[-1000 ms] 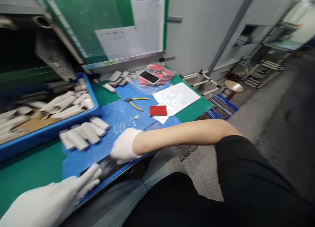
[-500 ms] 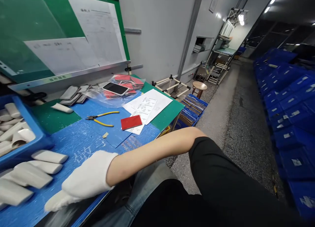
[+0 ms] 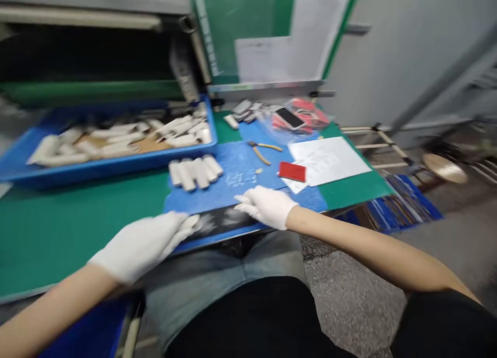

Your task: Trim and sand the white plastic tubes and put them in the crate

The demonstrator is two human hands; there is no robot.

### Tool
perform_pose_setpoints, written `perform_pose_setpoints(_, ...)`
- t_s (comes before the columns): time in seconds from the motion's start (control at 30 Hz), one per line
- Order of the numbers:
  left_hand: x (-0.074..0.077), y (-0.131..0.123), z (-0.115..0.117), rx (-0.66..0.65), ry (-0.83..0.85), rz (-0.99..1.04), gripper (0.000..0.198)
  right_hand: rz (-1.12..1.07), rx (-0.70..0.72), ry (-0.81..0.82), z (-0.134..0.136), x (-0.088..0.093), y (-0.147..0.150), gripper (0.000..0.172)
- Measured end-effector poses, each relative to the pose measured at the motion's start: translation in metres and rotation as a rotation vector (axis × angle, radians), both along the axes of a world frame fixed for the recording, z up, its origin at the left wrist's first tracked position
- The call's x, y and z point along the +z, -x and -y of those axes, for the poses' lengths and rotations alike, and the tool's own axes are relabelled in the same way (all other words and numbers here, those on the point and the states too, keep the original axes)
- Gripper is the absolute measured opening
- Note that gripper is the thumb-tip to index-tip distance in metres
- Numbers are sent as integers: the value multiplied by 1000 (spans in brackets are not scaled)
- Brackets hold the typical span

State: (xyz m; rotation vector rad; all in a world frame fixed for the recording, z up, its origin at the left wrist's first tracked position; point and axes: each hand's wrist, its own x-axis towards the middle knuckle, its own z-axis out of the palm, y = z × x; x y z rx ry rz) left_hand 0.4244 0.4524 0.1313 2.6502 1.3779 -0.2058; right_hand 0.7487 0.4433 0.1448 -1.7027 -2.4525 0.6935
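A black strip (image 3: 225, 219) with white dusty smears lies along the front edge of the bench, between my hands. My left hand (image 3: 145, 244), in a white glove, is closed at the strip's left end; a pale tip shows at its fingers, and I cannot tell whether it is glove or a held piece. My right hand (image 3: 267, 206), also gloved, has its fingers pinched together over the strip's right part, with blur hiding anything in them. Just behind the strip, several off-white rounded blocks (image 3: 200, 172) lie side by side on the blue sheet (image 3: 236, 158).
A blue tray (image 3: 97, 166) holding more off-white pieces stands at the back left. Yellow-handled pliers (image 3: 264, 149), a red block (image 3: 292, 171), papers (image 3: 334, 161) and a phone (image 3: 289, 118) on bagged red pieces (image 3: 310, 114) lie rightward. A stool (image 3: 444, 168) stands beyond the bench.
The view has swung left, bringing the whole tray and my left hand into sight. My right hand stays by the dusty black strip, its fingers now visible.
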Motion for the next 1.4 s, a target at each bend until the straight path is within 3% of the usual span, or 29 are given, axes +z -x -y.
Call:
perform_pose_setpoints(0.1,8,-15,-9,-81,-80,-164,57,249,109,-100,-7,5,18,55)
perform_pose_setpoints(0.17,7,-28,-22,-105,-103,-217,55,374,219,-140,-12,7,34,47)
perform_pose_setpoints(0.3,4,-31,-25,-110,-92,-200,49,458,397,-158,-19,5,47,42)
perform_pose_setpoints(0.5,-14,-9,-10,11,-31,-96,58,460,353,-204,-15,-18,24,57)
perform_pose_setpoints(0.7,-37,-1,1,28,-153,-86,62,478,287,-301,3,-55,15,71)
perform_pose_setpoints(0.8,-42,0,3,23,-195,-73,63,484,256,-330,6,-62,15,71)
perform_pose_setpoints(1.17,-46,4,2,17,-184,-48,62,489,208,-284,9,-52,19,69)
perform_pose_setpoints(1.27,-35,-5,-2,9,-172,-87,61,484,148,-232,3,-42,29,68)
perform_pose_setpoints(1.4,-6,-22,-13,-22,-128,-184,57,461,128,-138,-12,-16,47,66)
